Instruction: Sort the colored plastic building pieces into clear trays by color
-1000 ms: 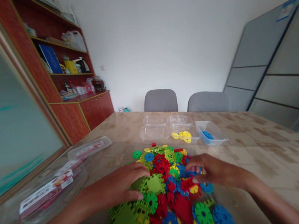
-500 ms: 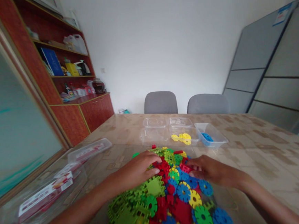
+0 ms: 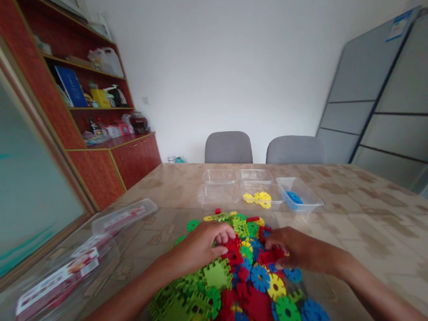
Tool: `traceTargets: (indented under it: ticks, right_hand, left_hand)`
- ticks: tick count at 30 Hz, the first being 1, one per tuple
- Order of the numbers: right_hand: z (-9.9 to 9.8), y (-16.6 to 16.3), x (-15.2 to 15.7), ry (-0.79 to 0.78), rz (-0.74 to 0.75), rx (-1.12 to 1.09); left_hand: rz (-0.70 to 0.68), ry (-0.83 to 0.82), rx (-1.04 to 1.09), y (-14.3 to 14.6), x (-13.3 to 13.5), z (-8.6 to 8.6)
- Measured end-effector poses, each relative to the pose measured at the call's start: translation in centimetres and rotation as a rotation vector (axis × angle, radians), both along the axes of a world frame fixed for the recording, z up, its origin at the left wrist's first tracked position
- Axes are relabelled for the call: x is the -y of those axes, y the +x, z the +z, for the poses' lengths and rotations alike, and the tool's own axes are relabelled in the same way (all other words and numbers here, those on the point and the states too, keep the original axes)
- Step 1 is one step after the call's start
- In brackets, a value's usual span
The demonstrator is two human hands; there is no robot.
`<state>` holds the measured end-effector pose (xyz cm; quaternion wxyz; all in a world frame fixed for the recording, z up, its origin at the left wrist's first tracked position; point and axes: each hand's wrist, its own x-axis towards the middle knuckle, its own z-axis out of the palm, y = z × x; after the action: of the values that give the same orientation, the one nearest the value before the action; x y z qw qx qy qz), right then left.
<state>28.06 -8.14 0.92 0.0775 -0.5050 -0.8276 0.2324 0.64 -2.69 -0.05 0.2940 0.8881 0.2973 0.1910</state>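
Note:
A heap of plastic gear-shaped pieces (image 3: 242,282) in red, green, blue and yellow lies on the table in front of me. My left hand (image 3: 200,248) rests on the heap's middle with its fingers curled down over red and green pieces. To the right of it, my right hand (image 3: 293,248) has its fingers closed round a red piece (image 3: 271,255) at the heap's edge. A large green square piece (image 3: 217,275) sits just below my left hand.
Beyond the heap stand clear plastic tubs (image 3: 221,184); one tub (image 3: 264,193) holds yellow pieces and another (image 3: 298,194) blue ones. A clear lidded box (image 3: 67,271) lies at the left. Two grey chairs (image 3: 228,148) stand behind the table (image 3: 370,217), and a red-brown shelf unit (image 3: 95,110) at the left.
My left hand slid forward over the heap, from the green square piece towards the red ones. My right hand drew in a little to the left and closed on a red piece.

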Motion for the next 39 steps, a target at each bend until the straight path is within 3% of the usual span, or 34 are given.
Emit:
traceTargets:
  ticks: [8,12,18,26,35,39]
  right_hand:
    - [1.3,-1.2,1.5,-0.024,0.058,-0.075]
    - [0.6,-2.5,2.5,-0.08,0.167,-0.097]
    - [-0.7,-4.5,3.2,-0.025,0.25,-0.046]
    - [-0.9,-5.4,3.8,0.025,0.198,0.048]
    - [-1.4,-4.6,3.2,0.065,0.199,-0.095]
    - [-1.2,-4.1,2.6,0.046,0.128,-0.114]
  left_hand:
    - [0.031,-0.004,0.061,-0.9,-0.4,1.9]
    - [-0.009,-0.025,-0.002,-1.5,-0.8,2.0]
    - [-0.039,-0.039,-0.134,-1.4,-0.3,1.4]
    - [0.004,-0.035,-0.318,-0.6,0.6,1.1]
    - [-0.052,-0.092,-0.225,-0.4,0.4,0.9]
    - [-0.062,-0.116,-0.169,-0.6,0.3,1.4]
